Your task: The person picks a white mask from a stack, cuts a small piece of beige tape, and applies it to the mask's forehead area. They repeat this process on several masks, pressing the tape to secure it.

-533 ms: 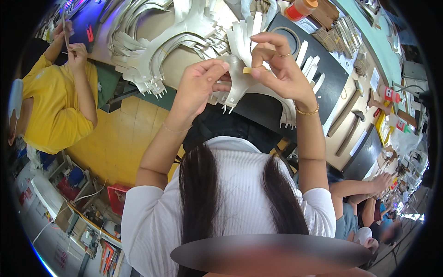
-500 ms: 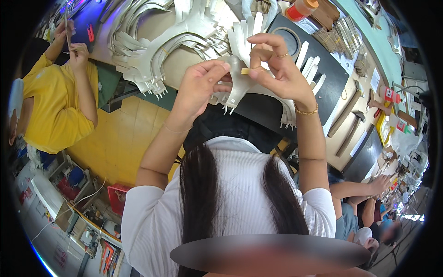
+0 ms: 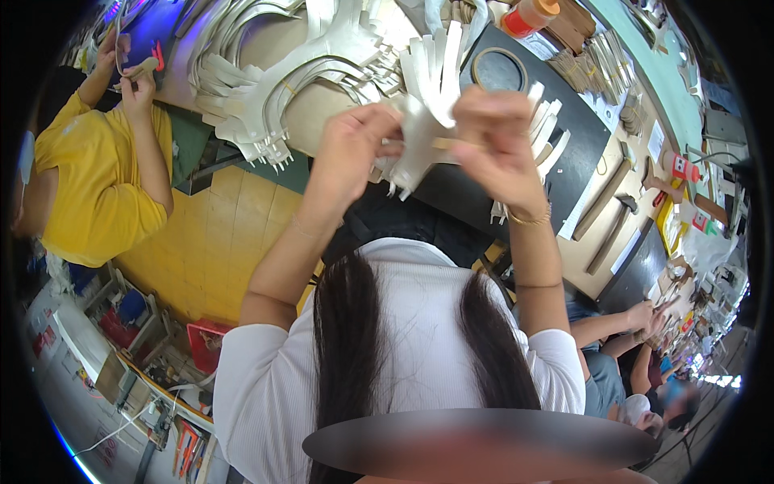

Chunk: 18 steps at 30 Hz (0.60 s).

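Between my hands is a pale, silvery-white flat piece [image 3: 418,149], leather-like, with narrow strips at its end. My left hand [image 3: 343,153] is closed on its left edge, thumb on top. My right hand [image 3: 501,149] is at the piece's right side, its upper fingers smeared by motion. A small yellowish strip [image 3: 443,143] sticks out from beside its thumb, against the pale piece. Beyond and between the hands, more long white strips [image 3: 435,73] fan out over the dark board.
Stacked white curved pieces [image 3: 266,105] cover the table ahead to the left. A round ring [image 3: 500,68] and an orange-capped bottle [image 3: 528,16] are on the far right. Hammers [image 3: 614,234] lie at the right. A co-worker in yellow [image 3: 113,185] works at left; others sit at right.
My right hand has drawn its raised fingers down and blurs, the yellow strip shifting slightly right. The pale piece has tilted a little in my left hand, which stays nearly in place.
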Each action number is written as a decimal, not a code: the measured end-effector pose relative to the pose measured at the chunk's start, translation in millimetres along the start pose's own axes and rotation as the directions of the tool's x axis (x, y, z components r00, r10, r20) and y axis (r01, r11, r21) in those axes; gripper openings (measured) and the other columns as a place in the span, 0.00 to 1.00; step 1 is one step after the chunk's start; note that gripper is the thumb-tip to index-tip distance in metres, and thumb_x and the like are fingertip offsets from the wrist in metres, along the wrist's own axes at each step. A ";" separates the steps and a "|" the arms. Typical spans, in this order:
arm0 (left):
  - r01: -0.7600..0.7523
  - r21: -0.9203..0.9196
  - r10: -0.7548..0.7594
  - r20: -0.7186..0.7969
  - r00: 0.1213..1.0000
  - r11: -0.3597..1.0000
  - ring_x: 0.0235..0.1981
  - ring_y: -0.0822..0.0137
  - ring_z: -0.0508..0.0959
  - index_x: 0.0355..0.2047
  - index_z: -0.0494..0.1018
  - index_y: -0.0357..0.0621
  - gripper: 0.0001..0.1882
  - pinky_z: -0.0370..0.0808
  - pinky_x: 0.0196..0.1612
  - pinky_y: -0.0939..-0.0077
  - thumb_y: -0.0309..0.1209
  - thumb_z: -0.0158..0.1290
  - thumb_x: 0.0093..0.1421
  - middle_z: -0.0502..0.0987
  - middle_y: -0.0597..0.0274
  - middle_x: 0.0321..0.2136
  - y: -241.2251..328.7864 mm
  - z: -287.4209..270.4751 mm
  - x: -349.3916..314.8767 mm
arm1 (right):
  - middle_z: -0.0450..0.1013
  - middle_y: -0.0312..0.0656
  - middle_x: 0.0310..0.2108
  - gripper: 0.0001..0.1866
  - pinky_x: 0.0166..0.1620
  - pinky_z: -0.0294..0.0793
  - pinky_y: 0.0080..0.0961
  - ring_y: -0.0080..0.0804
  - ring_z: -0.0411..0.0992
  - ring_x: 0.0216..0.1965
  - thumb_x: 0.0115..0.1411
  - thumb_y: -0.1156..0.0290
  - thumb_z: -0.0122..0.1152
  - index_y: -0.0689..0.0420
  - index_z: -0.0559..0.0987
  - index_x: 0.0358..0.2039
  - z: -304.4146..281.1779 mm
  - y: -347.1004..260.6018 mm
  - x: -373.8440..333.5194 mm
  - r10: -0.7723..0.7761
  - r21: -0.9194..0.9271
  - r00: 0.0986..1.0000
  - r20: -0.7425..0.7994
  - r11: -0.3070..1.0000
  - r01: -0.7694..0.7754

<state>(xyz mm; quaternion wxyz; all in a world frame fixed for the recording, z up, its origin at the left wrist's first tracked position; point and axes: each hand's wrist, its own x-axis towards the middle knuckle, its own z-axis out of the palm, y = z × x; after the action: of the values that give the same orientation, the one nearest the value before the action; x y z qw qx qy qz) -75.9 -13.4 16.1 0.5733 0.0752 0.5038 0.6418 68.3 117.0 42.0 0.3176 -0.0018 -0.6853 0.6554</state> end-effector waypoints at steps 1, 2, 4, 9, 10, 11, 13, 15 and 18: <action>0.012 -0.006 -0.012 -0.022 1.000 1.000 0.30 0.71 0.79 0.35 0.76 0.34 0.10 0.78 0.36 0.76 0.30 0.53 0.62 0.78 0.60 0.29 -0.5 -0.6 -0.7 | 0.65 0.35 0.24 0.28 0.35 0.62 0.23 0.23 0.63 0.27 0.54 0.83 0.58 0.51 0.62 0.54 -7.0 -4.7 0.0 -0.112 0.070 0.992 -0.050 0.991 0.115; 0.010 -0.021 -0.010 -0.012 1.000 1.000 0.30 0.70 0.79 0.35 0.76 0.34 0.10 0.78 0.35 0.77 0.30 0.53 0.62 0.78 0.60 0.29 0.3 -1.6 -1.1 | 0.65 0.36 0.24 0.30 0.35 0.62 0.23 0.23 0.64 0.27 0.54 0.83 0.59 0.51 0.60 0.55 -10.3 -8.9 -1.2 -0.190 0.109 0.973 -0.127 0.973 0.204; 0.038 -0.009 -0.038 0.012 0.999 0.999 0.30 0.70 0.79 0.35 0.76 0.34 0.10 0.78 0.35 0.77 0.30 0.52 0.62 0.78 0.60 0.29 2.0 -2.0 -2.6 | 0.66 0.35 0.24 0.30 0.35 0.63 0.24 0.22 0.63 0.27 0.54 0.82 0.59 0.53 0.59 0.55 -13.2 -14.1 -3.2 0.020 0.041 0.986 -0.168 0.999 -0.013; 0.022 0.027 -0.023 0.048 0.999 0.999 0.31 0.71 0.79 0.35 0.76 0.35 0.10 0.79 0.37 0.75 0.31 0.52 0.63 0.78 0.60 0.30 3.9 0.7 -1.7 | 0.64 0.32 0.21 0.25 0.35 0.61 0.17 0.19 0.63 0.27 0.58 0.77 0.55 0.57 0.62 0.56 -6.9 9.2 1.8 0.221 -0.008 0.975 0.013 0.975 -0.220; 0.013 0.033 -0.014 0.046 0.999 0.999 0.31 0.71 0.79 0.36 0.76 0.35 0.10 0.79 0.37 0.75 0.31 0.52 0.63 0.78 0.60 0.31 4.4 1.1 -2.4 | 0.63 0.31 0.21 0.25 0.35 0.61 0.16 0.19 0.63 0.27 0.58 0.77 0.55 0.56 0.62 0.56 -5.9 13.2 3.0 0.235 -0.013 0.972 0.025 0.972 -0.235; 0.011 0.031 -0.013 0.051 0.999 0.999 0.31 0.71 0.79 0.36 0.76 0.35 0.10 0.79 0.37 0.75 0.31 0.51 0.63 0.78 0.60 0.31 4.6 1.5 -3.4 | 0.62 0.31 0.20 0.24 0.34 0.60 0.17 0.19 0.62 0.26 0.57 0.78 0.54 0.56 0.64 0.55 -2.6 15.9 2.7 0.272 -0.019 0.962 0.000 0.962 -0.272; -0.001 0.025 0.000 0.057 0.998 1.000 0.31 0.71 0.79 0.36 0.76 0.35 0.10 0.79 0.37 0.75 0.30 0.51 0.63 0.78 0.60 0.31 3.7 2.5 -5.7 | 0.63 0.31 0.22 0.23 0.36 0.61 0.17 0.19 0.62 0.27 0.58 0.79 0.55 0.56 0.64 0.54 -3.5 17.9 5.0 0.337 -0.119 0.939 0.068 0.937 -0.328; -0.007 0.033 0.005 0.051 0.999 0.999 0.32 0.71 0.79 0.36 0.76 0.35 0.10 0.79 0.37 0.75 0.30 0.51 0.63 0.78 0.61 0.31 1.9 3.1 -6.5 | 0.63 0.31 0.23 0.21 0.37 0.62 0.17 0.19 0.62 0.29 0.58 0.78 0.57 0.57 0.67 0.52 -2.1 17.4 7.0 0.358 -0.265 0.932 0.065 0.906 -0.329; 0.009 -0.010 -0.009 0.079 0.997 1.000 0.32 0.71 0.79 0.36 0.76 0.35 0.09 0.79 0.37 0.75 0.29 0.51 0.62 0.78 0.61 0.31 0.1 1.9 -5.0 | 0.63 0.32 0.22 0.23 0.38 0.63 0.25 0.21 0.63 0.25 0.56 0.76 0.55 0.53 0.65 0.54 2.0 11.9 7.3 0.241 -0.314 0.969 0.052 0.925 -0.213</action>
<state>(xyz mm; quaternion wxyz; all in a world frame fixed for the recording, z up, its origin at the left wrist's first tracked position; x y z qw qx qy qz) -73.0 -16.4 19.5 0.5960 0.0953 0.4779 0.6382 56.7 120.0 34.6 0.2044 -0.1009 -0.7872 0.5730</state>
